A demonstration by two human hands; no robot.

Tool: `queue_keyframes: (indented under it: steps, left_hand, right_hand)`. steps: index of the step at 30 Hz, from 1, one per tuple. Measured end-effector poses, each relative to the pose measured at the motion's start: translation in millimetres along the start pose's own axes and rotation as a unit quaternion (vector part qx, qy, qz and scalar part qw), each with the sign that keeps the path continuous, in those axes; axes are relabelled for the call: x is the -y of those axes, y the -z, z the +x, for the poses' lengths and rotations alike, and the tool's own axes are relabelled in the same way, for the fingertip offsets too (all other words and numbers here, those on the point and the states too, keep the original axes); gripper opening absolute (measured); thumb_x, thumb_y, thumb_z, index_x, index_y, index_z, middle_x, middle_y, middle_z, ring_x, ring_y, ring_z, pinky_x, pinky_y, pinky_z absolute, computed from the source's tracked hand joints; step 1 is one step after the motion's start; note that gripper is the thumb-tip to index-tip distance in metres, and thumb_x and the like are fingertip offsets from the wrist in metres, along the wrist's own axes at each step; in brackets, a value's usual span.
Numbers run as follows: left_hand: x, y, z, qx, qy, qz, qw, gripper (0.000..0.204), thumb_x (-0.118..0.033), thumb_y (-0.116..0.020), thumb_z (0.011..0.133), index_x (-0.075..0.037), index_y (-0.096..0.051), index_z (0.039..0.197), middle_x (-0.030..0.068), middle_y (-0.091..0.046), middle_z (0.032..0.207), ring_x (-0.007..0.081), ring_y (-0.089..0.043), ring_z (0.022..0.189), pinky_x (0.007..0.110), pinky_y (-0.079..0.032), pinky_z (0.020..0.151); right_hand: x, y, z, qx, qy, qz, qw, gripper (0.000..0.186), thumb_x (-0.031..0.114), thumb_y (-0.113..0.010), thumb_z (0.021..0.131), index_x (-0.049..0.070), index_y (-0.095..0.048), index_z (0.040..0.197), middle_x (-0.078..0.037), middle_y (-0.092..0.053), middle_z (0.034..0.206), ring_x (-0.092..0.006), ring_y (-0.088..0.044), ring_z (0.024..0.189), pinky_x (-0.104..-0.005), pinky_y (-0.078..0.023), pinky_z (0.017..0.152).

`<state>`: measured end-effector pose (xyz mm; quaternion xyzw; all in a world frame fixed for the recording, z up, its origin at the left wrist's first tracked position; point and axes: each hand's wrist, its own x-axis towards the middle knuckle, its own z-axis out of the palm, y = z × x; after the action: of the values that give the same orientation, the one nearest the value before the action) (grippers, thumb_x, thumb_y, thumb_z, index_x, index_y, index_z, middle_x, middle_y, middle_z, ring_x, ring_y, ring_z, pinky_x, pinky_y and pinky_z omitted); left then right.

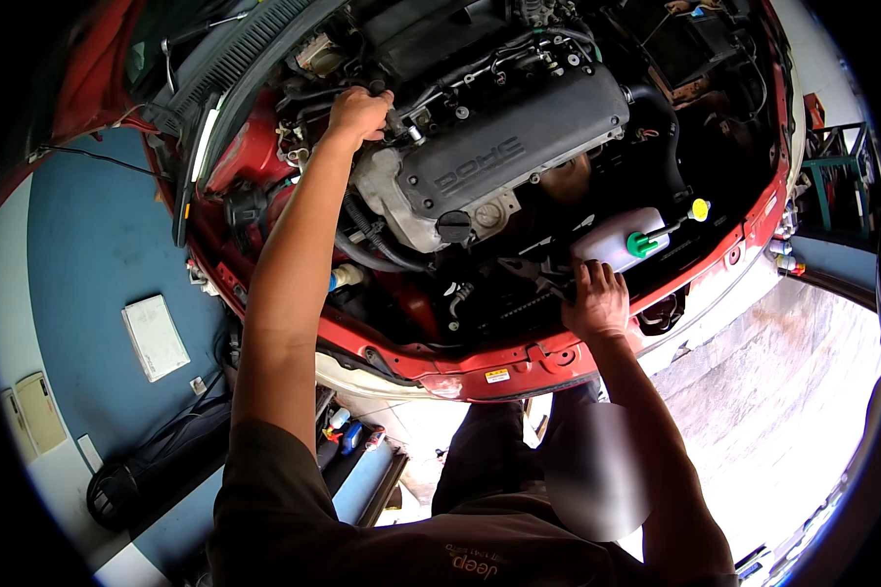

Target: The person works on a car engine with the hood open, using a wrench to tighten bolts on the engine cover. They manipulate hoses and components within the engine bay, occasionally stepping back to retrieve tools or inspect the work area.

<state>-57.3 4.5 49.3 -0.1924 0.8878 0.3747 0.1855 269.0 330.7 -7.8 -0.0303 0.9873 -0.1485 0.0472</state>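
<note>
Left hand: back of it turned to the camera, covering whatever lies under the palm; grip unreadable. Right hand: fingertips at the near side of a pale bottle; touching or just short, can't tell. Pale blurred oval masks part of one leg and borders the right forearm. Shirt cut by lower edge. Engine surroundings lost in deep shadow; battery area cropped at top. Sticker on red front bar: print too small. Small containers, lower left: contents unclear.
</note>
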Motion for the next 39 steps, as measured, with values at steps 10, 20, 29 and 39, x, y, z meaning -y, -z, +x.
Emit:
queue_keyframes:
  steps: [10,20,29,39]
  left_hand:
    - [7,-1,14,0.045,0.007,-0.073,0.996,0.036,-0.034,-0.072,0.092,-0.001,-0.063,0.104,0.0090,-0.063,0.097,0.0209,-0.068,0.088,0.038,-0.064,0.075]
    - [-12,7,22,0.091,0.076,-0.042,0.992,0.020,-0.021,-0.071,0.087,-0.004,-0.060,0.087,0.0029,-0.055,0.073,0.0149,-0.057,0.061,0.040,-0.064,0.069]
    - [-24,-10,0,0.010,0.066,-0.053,0.996,0.019,-0.019,-0.067,0.084,-0.004,-0.058,0.075,0.0014,-0.050,0.063,0.0133,-0.049,0.053,0.040,-0.064,0.065]
    - [-16,-6,-5,0.051,0.093,-0.118,0.987,0.020,-0.021,-0.071,0.085,-0.006,-0.058,0.078,-0.0005,-0.045,0.061,0.0114,-0.047,0.054,0.037,-0.062,0.062]
  right_hand:
    - [0,1,0,-0.010,0.003,0.000,1.000,0.055,0.019,-0.071,0.067,0.011,-0.057,0.119,-0.008,-0.060,0.105,-0.0277,-0.060,0.098,-0.0420,-0.047,0.081]
    - [1,-1,2,-0.002,0.006,0.001,1.000,0.056,0.020,-0.072,0.067,0.011,-0.057,0.120,-0.008,-0.059,0.104,-0.0276,-0.059,0.097,-0.0421,-0.047,0.082]
    - [-2,-1,1,0.042,-0.015,0.019,0.999,0.065,0.021,-0.073,0.065,0.009,-0.055,0.126,-0.012,-0.060,0.109,-0.0319,-0.059,0.104,-0.0444,-0.048,0.088]
    - [0,4,5,-0.004,-0.007,0.027,1.000,0.052,0.019,-0.072,0.067,0.009,-0.059,0.117,-0.009,-0.059,0.103,-0.0282,-0.059,0.099,-0.0429,-0.048,0.081]
